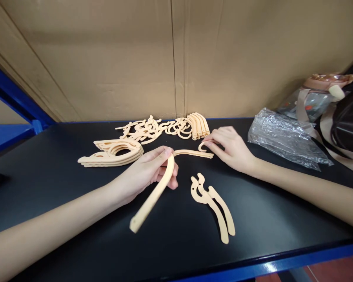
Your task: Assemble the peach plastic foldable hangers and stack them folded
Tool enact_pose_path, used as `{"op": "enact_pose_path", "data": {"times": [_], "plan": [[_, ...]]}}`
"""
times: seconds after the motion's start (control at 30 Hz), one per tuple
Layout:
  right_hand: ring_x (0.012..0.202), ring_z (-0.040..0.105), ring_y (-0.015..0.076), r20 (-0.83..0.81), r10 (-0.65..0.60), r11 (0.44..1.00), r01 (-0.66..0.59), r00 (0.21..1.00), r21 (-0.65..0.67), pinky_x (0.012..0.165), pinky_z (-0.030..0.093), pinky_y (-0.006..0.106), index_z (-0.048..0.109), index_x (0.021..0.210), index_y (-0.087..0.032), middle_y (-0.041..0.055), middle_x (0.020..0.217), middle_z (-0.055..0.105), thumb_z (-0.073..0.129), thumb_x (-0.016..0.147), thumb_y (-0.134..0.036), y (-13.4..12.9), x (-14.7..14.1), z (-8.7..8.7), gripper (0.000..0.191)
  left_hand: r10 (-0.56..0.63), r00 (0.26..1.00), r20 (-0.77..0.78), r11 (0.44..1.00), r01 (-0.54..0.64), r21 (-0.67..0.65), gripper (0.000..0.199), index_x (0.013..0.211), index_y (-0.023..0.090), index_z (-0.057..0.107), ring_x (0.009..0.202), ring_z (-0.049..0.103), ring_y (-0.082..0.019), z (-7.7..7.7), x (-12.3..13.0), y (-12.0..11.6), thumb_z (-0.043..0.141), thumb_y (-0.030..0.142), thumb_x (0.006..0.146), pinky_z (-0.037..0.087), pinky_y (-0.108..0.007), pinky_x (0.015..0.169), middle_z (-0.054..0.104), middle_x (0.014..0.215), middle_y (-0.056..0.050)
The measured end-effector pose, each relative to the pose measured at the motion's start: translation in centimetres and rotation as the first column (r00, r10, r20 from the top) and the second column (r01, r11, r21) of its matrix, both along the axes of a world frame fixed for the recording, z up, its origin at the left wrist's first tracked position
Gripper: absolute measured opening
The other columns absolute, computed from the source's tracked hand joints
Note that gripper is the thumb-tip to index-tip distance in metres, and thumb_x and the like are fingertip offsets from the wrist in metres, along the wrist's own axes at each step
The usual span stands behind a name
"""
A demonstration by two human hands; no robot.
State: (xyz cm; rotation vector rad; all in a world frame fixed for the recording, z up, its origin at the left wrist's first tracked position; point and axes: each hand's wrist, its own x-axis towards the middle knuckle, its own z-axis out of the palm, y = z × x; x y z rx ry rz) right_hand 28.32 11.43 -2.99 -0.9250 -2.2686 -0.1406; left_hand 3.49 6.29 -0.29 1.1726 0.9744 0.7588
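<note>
My left hand (155, 168) is closed in a pinch on a cream plastic hanger frame (154, 199), gripping it at the bend. One arm of the frame slants toward me, and the other points right. Between the thumb and fingertips of my right hand (231, 150) is a small curved hanger hook (201, 148), just above that right arm and apart from it as far as I can see. Nearer me lie loose hanger pieces (214, 209), long curved arms with rounded ends. Left of my left hand sits a stack of folded hangers (111, 156).
Toward the back are a tangled pile of hanger parts (144, 129), several hooks (179, 127) and a row of curved arms (198, 125). A clear plastic bag (282, 137), a bottle (317, 98) and a dark bag (350, 117) stand right. Cardboard (120, 58) backs the black tabletop (91, 243).
</note>
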Motion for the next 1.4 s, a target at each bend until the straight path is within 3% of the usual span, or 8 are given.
{"op": "enact_pose_path", "data": {"times": [0.17,0.43,0.57,0.67,0.73,0.97,1.17,1.4], "plan": [[0.083,0.053,0.0192,-0.076,-0.148,0.954,0.162,0.986,0.251,0.077,0.035,0.036,0.064,0.088,-0.021,0.0043,0.087,0.059,0.052,0.095,-0.034,-0.3,0.3,0.4,0.019,-0.091,0.980,-0.174,0.996,0.091,-0.011,0.027,0.097,0.017,0.055,0.028,0.031,-0.002,0.3,-0.1,0.0,0.041,0.040,0.098,0.027,-0.011,0.026,0.042,0.051,0.009],[0.070,0.050,0.0139,-0.267,-0.075,0.996,0.060,0.961,-0.063,0.069,0.038,0.030,0.057,0.085,-0.020,0.0001,0.076,0.056,0.050,0.095,-0.036,-0.5,0.0,0.5,0.021,-0.075,0.863,-0.500,0.925,0.248,0.289,0.031,0.105,0.019,0.061,0.046,0.039,-0.006,0.5,0.1,-1.9,0.039,0.039,0.097,0.032,-0.015,0.042,0.042,0.054,0.007],[0.068,0.052,0.0125,-0.396,-0.075,0.939,-0.069,0.915,-0.337,0.065,0.042,0.027,0.055,0.085,-0.020,-0.0005,0.075,0.056,0.049,0.095,-0.043,-1.0,-0.3,0.9,0.026,0.125,0.705,-0.698,0.686,0.447,0.574,0.031,0.117,0.023,0.056,0.049,0.051,-0.010,-0.1,-0.1,-3.1,0.033,0.028,0.098,0.037,-0.020,0.048,0.052,0.058,0.007],[0.064,0.053,0.0107,-0.502,-0.033,0.830,-0.256,0.864,-0.495,0.064,0.045,0.026,0.053,0.093,-0.021,-0.0020,0.072,0.058,0.053,0.093,-0.043,-1.4,-0.7,1.0,0.022,0.372,0.625,-0.687,0.408,0.554,0.725,0.035,0.131,0.019,0.047,0.068,0.063,-0.014,-0.9,-0.1,-3.3,0.035,0.024,0.098,0.044,-0.024,0.057,0.066,0.082,0.000],[0.060,0.053,0.0095,-0.554,-0.012,0.744,-0.362,0.833,-0.561,0.060,0.045,0.024,0.051,0.105,-0.022,-0.0041,0.067,0.058,0.056,0.092,-0.039,-1.7,-1.0,1.0,0.021,0.466,0.585,-0.663,0.326,0.583,0.744,0.040,0.138,0.015,0.041,0.081,0.065,-0.017,-1.4,0.0,-3.1,0.035,0.025,0.100,0.047,-0.025,0.061,0.067,0.091,-0.004],[0.052,0.054,0.0049,-0.656,-0.047,0.573,-0.517,0.754,-0.636,0.047,0.047,0.017,0.062,0.100,-0.019,-0.0026,0.076,0.058,0.059,0.091,-0.035,-2.4,-1.7,1.1,0.018,0.319,0.672,-0.668,0.476,0.496,0.726,0.026,0.117,0.016,0.057,0.090,0.063,-0.017,-1.5,0.4,-2.2,0.040,0.026,0.099,0.050,-0.027,0.075,0.066,0.097,-0.004],[0.076,0.066,0.0091,-0.724,-0.152,0.408,-0.625,0.673,-0.666,0.077,0.059,0.026,0.061,0.106,-0.021,-0.0013,0.089,0.063,0.069,0.084,-0.031,-2.2,-1.7,0.8,0.025,0.254,0.684,-0.684,0.460,0.537,0.708,0.023,0.114,0.017,0.058,0.088,0.061,-0.016,-1.5,0.4,-2.1,0.042,0.024,0.099,0.048,-0.029,0.079,0.066,0.097,-0.003],[0.080,0.067,0.0085,-0.743,-0.194,0.274,-0.692,0.641,-0.668,0.081,0.058,0.024,0.059,0.111,-0.022,-0.0020,0.089,0.065,0.075,0.078,-0.023,-1.6,-1.4,0.3,0.037,0.231,0.688,-0.688,0.503,0.521,0.689,0.018,0.107,0.018,0.057,0.088,0.058,-0.017,-1.4,0.3,-2.0,0.043,0.025,0.098,0.046,-0.029,0.079,0.063,0.094,-0.003]]}}
